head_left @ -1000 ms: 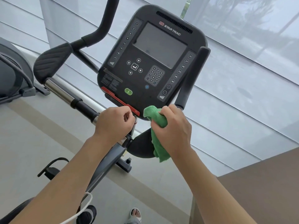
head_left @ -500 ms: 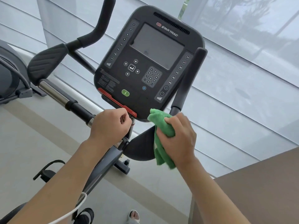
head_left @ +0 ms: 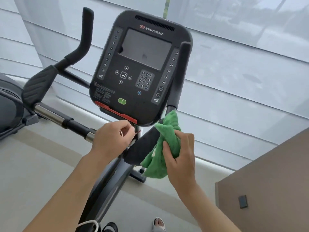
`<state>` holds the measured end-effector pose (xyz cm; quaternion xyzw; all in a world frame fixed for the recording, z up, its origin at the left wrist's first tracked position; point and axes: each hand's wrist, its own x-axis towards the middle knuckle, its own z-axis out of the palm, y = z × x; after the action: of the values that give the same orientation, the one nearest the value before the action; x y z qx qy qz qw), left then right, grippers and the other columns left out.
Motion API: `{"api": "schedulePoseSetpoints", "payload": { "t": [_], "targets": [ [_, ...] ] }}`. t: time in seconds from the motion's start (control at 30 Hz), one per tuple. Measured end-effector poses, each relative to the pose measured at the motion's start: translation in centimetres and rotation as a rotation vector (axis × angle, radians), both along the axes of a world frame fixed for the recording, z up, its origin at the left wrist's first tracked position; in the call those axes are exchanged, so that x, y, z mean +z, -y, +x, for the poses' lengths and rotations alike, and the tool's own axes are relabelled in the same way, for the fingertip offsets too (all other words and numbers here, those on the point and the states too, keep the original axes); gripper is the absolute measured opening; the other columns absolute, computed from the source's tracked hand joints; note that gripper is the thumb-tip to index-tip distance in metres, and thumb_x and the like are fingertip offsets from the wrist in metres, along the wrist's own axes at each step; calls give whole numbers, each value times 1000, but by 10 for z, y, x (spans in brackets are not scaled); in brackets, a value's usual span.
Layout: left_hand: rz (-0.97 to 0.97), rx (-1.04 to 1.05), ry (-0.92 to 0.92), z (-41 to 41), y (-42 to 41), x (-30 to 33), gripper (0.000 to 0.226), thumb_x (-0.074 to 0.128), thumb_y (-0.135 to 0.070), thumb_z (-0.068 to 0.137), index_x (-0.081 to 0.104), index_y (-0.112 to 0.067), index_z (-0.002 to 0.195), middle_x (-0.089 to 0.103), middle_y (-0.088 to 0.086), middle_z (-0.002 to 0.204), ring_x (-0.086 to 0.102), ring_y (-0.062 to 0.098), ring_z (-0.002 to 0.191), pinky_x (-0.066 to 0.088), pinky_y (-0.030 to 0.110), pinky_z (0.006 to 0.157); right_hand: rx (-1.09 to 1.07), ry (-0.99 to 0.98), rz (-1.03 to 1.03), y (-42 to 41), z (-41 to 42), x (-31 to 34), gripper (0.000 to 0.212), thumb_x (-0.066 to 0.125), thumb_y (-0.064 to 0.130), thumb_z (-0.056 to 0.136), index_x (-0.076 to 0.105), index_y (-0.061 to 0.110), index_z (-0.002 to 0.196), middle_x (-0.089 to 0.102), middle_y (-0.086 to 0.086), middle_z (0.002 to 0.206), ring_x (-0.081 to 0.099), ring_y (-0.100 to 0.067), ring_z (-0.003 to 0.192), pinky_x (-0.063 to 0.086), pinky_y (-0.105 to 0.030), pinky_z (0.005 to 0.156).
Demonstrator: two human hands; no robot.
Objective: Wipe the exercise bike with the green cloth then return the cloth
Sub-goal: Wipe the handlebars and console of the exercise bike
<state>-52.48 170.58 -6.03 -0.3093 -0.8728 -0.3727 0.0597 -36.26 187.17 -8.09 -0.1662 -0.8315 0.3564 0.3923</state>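
Two hands work at the black upright exercise bike point(head_left: 107, 178): the left hand point(head_left: 111, 139) is curled round the handlebar stem just under the black console with its grey screen and keypad point(head_left: 140, 67), and the right hand point(head_left: 180, 156) grips the bunched green microfibre cloth point(head_left: 164, 143) against the right black padded armrest point(head_left: 142, 148). To wipe well, I judge the left hand should steady the bar while the cloth is pressed flat and drawn along the pad and up the right black foam grip point(head_left: 180, 72). Below lies pale grey flooring point(head_left: 33, 173), behind hang translucent window blinds point(head_left: 242, 81), and a brown tabletop point(head_left: 275, 190) juts in at lower right.
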Motion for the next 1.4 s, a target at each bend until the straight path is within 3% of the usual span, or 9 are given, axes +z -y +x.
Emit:
{"api": "schedulePoseSetpoints", "payload": {
  "t": [0.13, 0.3, 0.43, 0.57, 0.7, 0.9, 1.1, 1.23, 1.4],
  "targets": [
    [-1, -125, 19, 20, -11, 2, 23, 49, -40, 97, 69, -31, 90, 67, -15, 73, 64, 10, 72, 56, 40, 68, 33, -47, -179, 27, 23, -24, 51, 67, 22, 98, 47, 31, 144, 49, 4, 128, 54, -14, 121, 45, -15, 98],
    [56, -210, 44, 28, -32, 7, 25, 48, -34, 101, 71, -28, 110, 71, -20, 85, 68, 7, 82, 56, 29, 68, 143, -148, -522, 35, 9, -27, 63, 63, 27, 103, 34, 28, 158, 52, -2, 142, 54, -29, 133, 49, -51, 111],
    [-9, -242, -6, 22, -45, 10, 23, 47, -32, 102, 68, -31, 113, 70, -24, 95, 66, 1, 91, 48, 13, 72, 89, -215, -545, 25, -19, -15, 64, 58, 30, 105, 29, 29, 162, 42, 6, 151, 44, -23, 144, 40, -39, 119],
    [-23, -246, -7, 16, -52, 15, 21, 49, -32, 102, 68, -34, 113, 70, -25, 101, 67, 5, 93, 47, 9, 70, 47, -238, -517, 10, -36, -11, 58, 55, 20, 108, 33, 15, 162, 40, 0, 151, 43, -14, 144, 36, -23, 118],
    [-37, -238, -7, 10, -59, 20, 22, 51, -31, 102, 69, -31, 115, 71, -25, 104, 69, 6, 96, 49, 11, 72, 10, -214, -478, -8, -52, 0, 58, 54, 20, 107, 36, 14, 161, 40, -1, 155, 36, -10, 147, 29, -26, 123],
    [1, -187, 30, -3, -76, 34, 22, 54, -34, 101, 71, -32, 114, 75, -18, 98, 73, 10, 98, 58, 29, 79, 57, -215, -554, -51, -82, 22, 54, 57, 17, 107, 40, 12, 158, 48, 0, 147, 46, -13, 139, 37, -34, 120],
    [22, -180, 59, -7, -105, 43, 20, 55, -31, 102, 70, -33, 114, 75, -15, 100, 74, 15, 96, 60, 32, 80, 126, -251, -586, -71, -98, 17, 50, 55, 17, 106, 44, 17, 154, 54, 0, 141, 54, -20, 134, 46, -44, 113],
    [43, -168, 61, -18, -127, 49, 15, 54, -33, 101, 69, -35, 103, 75, -12, 94, 74, 16, 88, 61, 33, 72, 185, -269, -669, -95, -113, 19, 45, 50, 25, 106, 46, 27, 151, 61, 1, 132, 61, -22, 123, 52, -39, 105],
    [53, -69, 51, -21, -146, 48, 9, 57, -33, 100, 65, -31, 96, 71, -8, 85, 72, 17, 79, 55, 28, 66, 247, -275, -655, -142, -153, 40, 37, 50, 20, 106, 52, 21, 144, 63, -7, 130, 62, -22, 123, 48, -50, 109]
  ]
}}
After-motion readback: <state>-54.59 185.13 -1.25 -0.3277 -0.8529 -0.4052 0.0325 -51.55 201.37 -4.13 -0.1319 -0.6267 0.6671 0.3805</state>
